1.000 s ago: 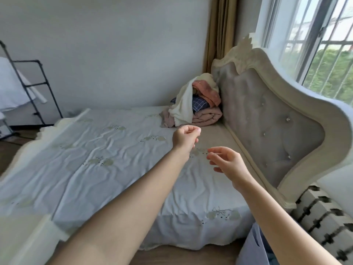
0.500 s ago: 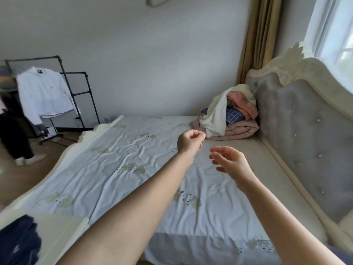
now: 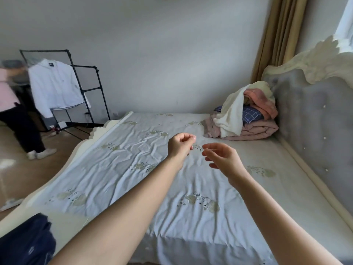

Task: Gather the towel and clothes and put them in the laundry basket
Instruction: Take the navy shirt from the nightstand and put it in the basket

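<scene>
While both bare arms are reaching out over the pale blue embroidered bedsheet (image 3: 118, 169), neither hand is holding anything.
Left hand (image 3: 180, 146) is curling into a loose empty fist; right hand (image 3: 222, 159) is hanging beside it, fingers half spread, apart from it. Heap of cream towel and pink, peach and blue-checked clothes (image 3: 246, 115) is lying at 2 o'clock, against the grey tufted headboard (image 3: 315, 127), well apart from both hands.

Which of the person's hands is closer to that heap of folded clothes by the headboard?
Right. The right hand is nearer the pile of clothes, below it; the left hand hovers further left. Neither touches it.
</scene>
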Motion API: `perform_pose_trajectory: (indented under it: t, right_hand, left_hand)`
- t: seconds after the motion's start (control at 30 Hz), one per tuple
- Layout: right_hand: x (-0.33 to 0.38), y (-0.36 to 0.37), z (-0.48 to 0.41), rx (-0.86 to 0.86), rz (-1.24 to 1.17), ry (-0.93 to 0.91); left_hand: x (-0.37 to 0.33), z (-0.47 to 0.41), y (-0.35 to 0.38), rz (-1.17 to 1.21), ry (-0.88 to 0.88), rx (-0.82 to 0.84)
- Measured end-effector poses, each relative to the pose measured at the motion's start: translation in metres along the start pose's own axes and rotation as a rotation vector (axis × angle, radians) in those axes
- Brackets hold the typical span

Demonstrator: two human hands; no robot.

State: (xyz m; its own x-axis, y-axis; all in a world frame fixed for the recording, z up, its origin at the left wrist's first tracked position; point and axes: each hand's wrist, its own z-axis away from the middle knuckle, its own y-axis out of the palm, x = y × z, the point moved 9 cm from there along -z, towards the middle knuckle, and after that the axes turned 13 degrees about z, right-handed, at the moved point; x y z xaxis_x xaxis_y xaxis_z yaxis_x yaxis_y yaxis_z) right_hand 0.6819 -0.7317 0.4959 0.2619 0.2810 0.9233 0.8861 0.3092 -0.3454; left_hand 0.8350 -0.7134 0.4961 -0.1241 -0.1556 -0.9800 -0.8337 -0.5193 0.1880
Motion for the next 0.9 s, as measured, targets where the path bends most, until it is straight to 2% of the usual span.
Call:
perform_pose_trajectory:
  t: [0.1, 0.4, 0.73, 0.9]
  right_hand:
    - [0.006, 0.048, -0.012, 0.088, -0.012, -0.012]
    - [0.023, 0.229, -0.046, 0.451, -0.072, -0.045]
    - [0.024, 0.416, -0.046, 0.875, 0.011, -0.128]
    - [0.028, 0.495, -0.025, 1.070, 0.051, -0.152]
  left_hand:
    - [-0.004, -0.010, -0.051, -0.041, 0.027, -0.076]
    - [-0.003, -0.023, -0.239, -0.139, 0.046, -0.453]
    - [0.035, 0.040, -0.458, -0.255, -0.125, -1.012]
    - [0.043, 0.087, -0.528, -0.297, -0.216, -1.195]
